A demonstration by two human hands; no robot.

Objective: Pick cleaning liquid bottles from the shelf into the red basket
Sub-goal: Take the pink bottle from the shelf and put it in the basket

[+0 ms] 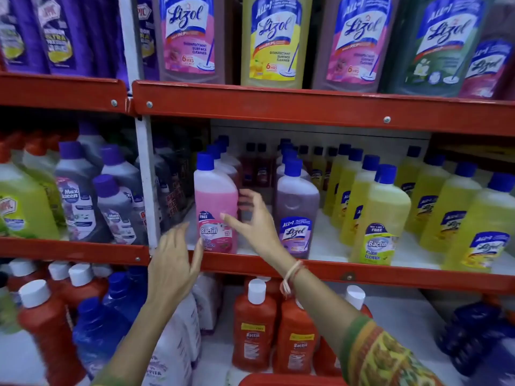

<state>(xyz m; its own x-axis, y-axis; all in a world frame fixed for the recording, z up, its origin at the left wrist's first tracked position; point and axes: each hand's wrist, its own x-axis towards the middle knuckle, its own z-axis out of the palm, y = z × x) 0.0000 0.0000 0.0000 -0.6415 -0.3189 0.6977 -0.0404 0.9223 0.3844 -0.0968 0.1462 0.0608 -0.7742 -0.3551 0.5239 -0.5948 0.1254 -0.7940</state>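
Pink Bactin bottle (216, 207) stood upright at front of middle shelf (278, 267). My right hand (255, 221) and left hand (174, 263) flanked it, fingers spread, holding nothing. Best was to close both around body, lift straight, lower into red basket (289, 380).

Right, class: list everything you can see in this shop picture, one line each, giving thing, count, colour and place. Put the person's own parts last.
Shelf rails: several, red, across the frame.
Large Lizol bottles: at least four; pink, yellow and green labels; top shelf.
Purple packs: several, top left.
Pink Bactin bottle: one, blue cap, middle shelf front, between the hands.
Purple Lizol bottle: one at the front, beside it.
Yellow bottles: many, middle right.
Green and grey bottles: several, middle left.
Red Bactin bottles: several, white caps, bottom shelf.
Red basket: one, bottom edge.
Left hand: fingers open.
Right hand: fingers open, thread at the wrist.
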